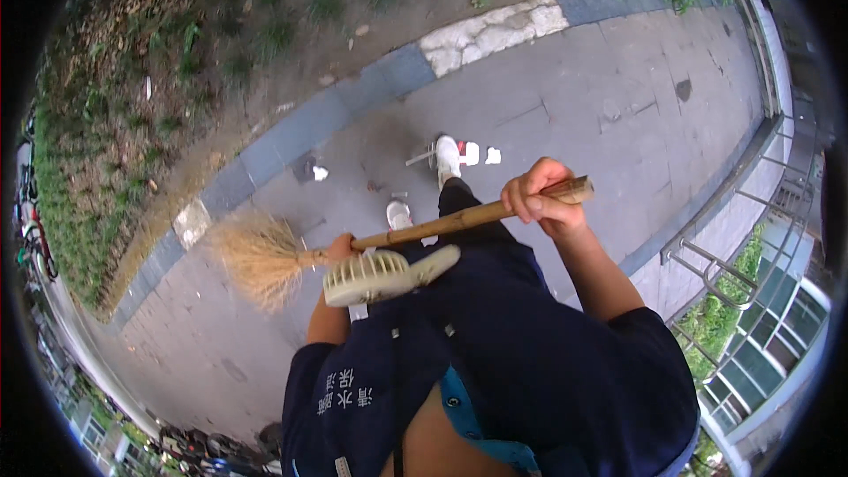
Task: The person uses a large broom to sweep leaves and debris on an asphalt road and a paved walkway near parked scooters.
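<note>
A straw broom (256,258) is held slantwise across the front of my body. Its bristles fan out at the left, and its bamboo handle (459,219) rises to the right. Close to the handle's end, my right hand (546,199) is closed round the bamboo. Down by the bristles, my left hand (340,248) grips the handle; a pale slatted handheld-type fan (375,277) at my chest hides part of that hand and wrist. The bristles are held above the pavement as far as I can see.
Grey paving (583,115) lies under my white shoes (448,159). White and red litter (471,154) is beside one shoe, with another white scrap (320,173) farther left. A stone kerb (305,128) borders a planted bed (177,79). Metal railings (720,278) stand at the right.
</note>
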